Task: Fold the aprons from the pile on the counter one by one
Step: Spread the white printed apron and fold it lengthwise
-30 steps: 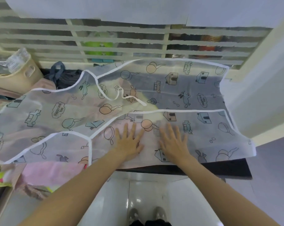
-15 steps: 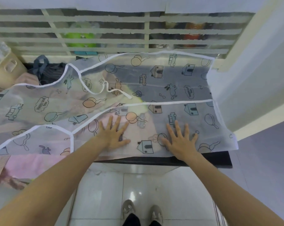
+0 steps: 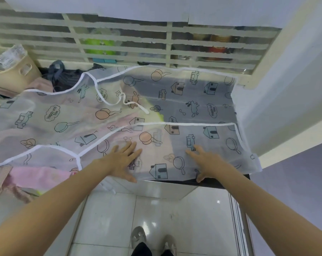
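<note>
A translucent white apron (image 3: pixel 184 100) printed with houses, cars and balloons lies spread across the dark counter (image 3: pixel 221 182), its near part folded over along a white-trimmed edge. Its white tie (image 3: pixel 136 106) curls near the middle. My left hand (image 3: pixel 123 159) lies flat, fingers spread, on the folded near part. My right hand (image 3: pixel 208 161) rests flat on the same layer further right, with its thumb hanging over the counter's front edge. Under the apron's left side lies the pile of other aprons, a pink one (image 3: pixel 38 176) showing at the front.
A beige basket (image 3: pixel 12 74) stands at the back left, with dark striped cloth (image 3: pixel 64 78) beside it. A white slatted window grille (image 3: pixel 156 50) runs along the back. A white wall (image 3: pixel 285 93) closes the right side. Tiled floor and my shoes lie below.
My hands have slid apart over the folded layer, the right hand moving right and toward the counter's front edge, the left hand shifting slightly. The apron lies much as before.
</note>
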A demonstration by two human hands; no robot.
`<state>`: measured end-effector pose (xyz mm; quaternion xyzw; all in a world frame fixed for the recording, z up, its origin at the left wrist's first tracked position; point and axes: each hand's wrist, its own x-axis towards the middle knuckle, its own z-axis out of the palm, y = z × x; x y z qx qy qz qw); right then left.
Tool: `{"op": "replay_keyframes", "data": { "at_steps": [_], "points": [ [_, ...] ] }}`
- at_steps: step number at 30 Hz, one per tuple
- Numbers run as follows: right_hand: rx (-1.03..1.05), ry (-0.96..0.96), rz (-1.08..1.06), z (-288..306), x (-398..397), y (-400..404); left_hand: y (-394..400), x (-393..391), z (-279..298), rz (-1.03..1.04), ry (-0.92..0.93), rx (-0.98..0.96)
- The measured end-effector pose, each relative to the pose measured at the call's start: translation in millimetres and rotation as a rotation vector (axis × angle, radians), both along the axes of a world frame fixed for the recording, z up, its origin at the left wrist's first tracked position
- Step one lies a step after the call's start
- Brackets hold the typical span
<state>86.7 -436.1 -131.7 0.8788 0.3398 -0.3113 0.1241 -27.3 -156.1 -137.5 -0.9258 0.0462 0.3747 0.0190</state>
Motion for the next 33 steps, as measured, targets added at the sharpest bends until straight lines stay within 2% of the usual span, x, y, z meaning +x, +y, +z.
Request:
{"op": "replay_keyframes", "data": {
  "at_steps": [3, 7, 10, 12, 17, 21, 24, 27, 33],
  "points": [
    [-0.061, -0.024, -0.079, -3, -8, -4, 2, 1, 2, 0.095, -0.003, -0.046],
    [-0.143, -0.012, -0.204, -1, -26, -11, 0, 2, 5, 0.131, -0.097, 0.03],
    [-0.175, -0.037, -0.237, 3, -30, -8, -9, 7, 6, 0.143, -0.082, 0.085],
    [-0.133, -0.046, -0.234, 11, -23, -6, -13, 14, 6, 0.1, -0.08, 0.135],
    [0.135, -0.204, -0.219, 24, -1, 6, -18, 27, 9, -0.014, -0.073, 0.149],
    [0.102, -0.117, -0.094, 0, -2, 29, -15, 32, 7, -0.022, -0.046, 0.161],
    [0.086, -0.015, -0.218, -19, -11, 37, -30, 40, 8, -0.003, -0.119, 0.045],
    [0.07, -0.057, -0.278, -29, -23, 40, -69, 58, 4, -0.009, -0.16, -0.059],
    [0.129, -0.086, -0.382, -36, -18, 6, -113, 84, -8, 0.075, 0.007, 0.025]
  ]
}}
